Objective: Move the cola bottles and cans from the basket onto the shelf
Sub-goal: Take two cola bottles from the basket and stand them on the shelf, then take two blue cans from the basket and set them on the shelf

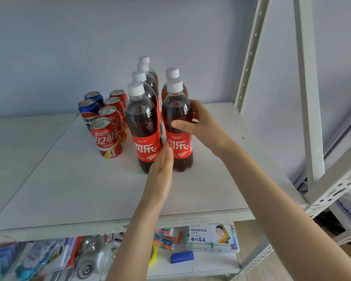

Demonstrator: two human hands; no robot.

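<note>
Nearest, below the held cola bottle point(179, 147): a lower shelf point(211, 266) is carrying mixed stationery, among it a marker-pen box point(211, 237) and a blue block point(182, 257). Above that, the white shelf board point(79, 189) is bearing all the drinks, and the held cola bottle is standing upright on it at the front right of the group. The left hand point(161, 169) is reaching in flat and edge-on, fingers straight and together, lying in the gap just left of the held cola bottle against the left edge of its label; it is gripping nothing. The right hand point(199, 122) is wrapping the held cola bottle from the right, above the label, fingers curling round the far side and the thumb lying across the front. Just left of the held cola bottle, the front-left cola bottle point(144, 142) is standing upright. Three more bottles point(139, 77) are lining up behind it. Directly behind the held cola bottle one rear bottle point(172, 73) is showing mainly its cap and shoulder. Farther left, four red cola cans point(105, 138) are standing in a row running back, with two blue Pepsi cans point(88, 110) beyond them. Behind and right of the held cola bottle a perforated shelf upright point(249, 57) is rising against the pale wall point(69, 47).
</note>
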